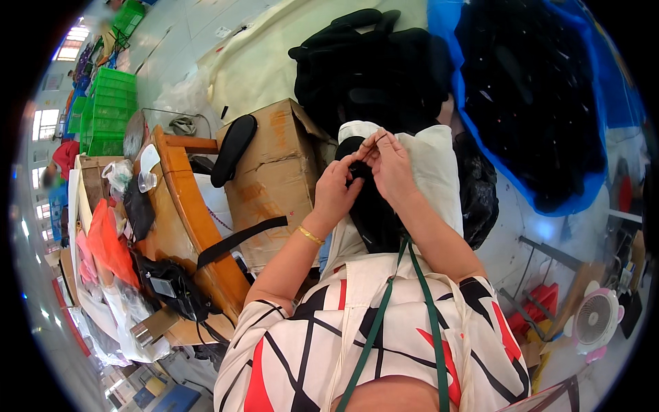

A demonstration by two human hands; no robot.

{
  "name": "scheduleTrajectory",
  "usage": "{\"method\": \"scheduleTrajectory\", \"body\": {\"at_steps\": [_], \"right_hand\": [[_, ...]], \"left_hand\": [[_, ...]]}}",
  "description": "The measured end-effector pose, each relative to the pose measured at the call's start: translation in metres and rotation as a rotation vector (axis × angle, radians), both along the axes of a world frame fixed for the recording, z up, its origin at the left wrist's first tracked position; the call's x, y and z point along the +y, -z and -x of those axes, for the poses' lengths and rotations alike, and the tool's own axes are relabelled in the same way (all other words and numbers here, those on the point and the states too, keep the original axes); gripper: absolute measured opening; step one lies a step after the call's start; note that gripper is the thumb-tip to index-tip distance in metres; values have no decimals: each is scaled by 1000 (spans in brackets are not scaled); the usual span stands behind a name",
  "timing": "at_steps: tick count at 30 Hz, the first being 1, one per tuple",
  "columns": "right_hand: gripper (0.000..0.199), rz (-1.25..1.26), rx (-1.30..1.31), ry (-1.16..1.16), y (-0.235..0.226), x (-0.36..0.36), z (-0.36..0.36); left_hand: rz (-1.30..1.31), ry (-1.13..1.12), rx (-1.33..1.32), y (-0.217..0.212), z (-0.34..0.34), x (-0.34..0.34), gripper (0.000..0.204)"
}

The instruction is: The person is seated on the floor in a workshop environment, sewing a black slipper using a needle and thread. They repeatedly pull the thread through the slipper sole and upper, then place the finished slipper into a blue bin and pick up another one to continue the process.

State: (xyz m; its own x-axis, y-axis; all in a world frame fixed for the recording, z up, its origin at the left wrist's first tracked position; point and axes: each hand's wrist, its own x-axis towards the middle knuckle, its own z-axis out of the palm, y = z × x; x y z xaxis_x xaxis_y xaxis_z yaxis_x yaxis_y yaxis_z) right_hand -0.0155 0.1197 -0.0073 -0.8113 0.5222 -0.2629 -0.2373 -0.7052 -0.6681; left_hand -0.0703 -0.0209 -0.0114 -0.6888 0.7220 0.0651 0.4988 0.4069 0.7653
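My two hands meet over my lap, close above a black soft piece point(374, 213) that lies on a white cloth point(437, 172). My left hand point(335, 187) has its fingers curled in a pinch at the top of this black piece, whose exact kind I cannot tell. Just above and to the right, my right hand point(390, 165) pinches thumb and forefinger together. A thin dark line shows at its fingertips, too small to name. Past the hands lies a heap of black slipper-like pieces point(371, 65). A black sole-shaped piece point(235, 150) leans on the cardboard box point(268, 172).
A blue bag point(446, 20) full of black pieces lies at the far right, with a black plastic bag point(478, 192) nearer. On the left stands a wooden bench point(195, 199) with a black strap point(240, 240). Green crates point(110, 110) are farther back; a fan point(596, 319) stands right.
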Motion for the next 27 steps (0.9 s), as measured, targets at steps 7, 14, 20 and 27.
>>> {"method": "scheduleTrajectory", "body": {"at_steps": [7,14,20,27], "right_hand": [[22,-27,-41,13,-47,-15,-24],[22,-367,73,42,-70,1,-43],[26,-314,16,89,-63,-4,-82],[24,-597,-240,-52,-50,-23,-136]], "left_hand": [[-60,58,208,18,4,3,41],[-111,261,630,-11,20,49,36],[-51,578,650,-13,23,55,27],[-97,599,191,39,-40,33,34]]}}
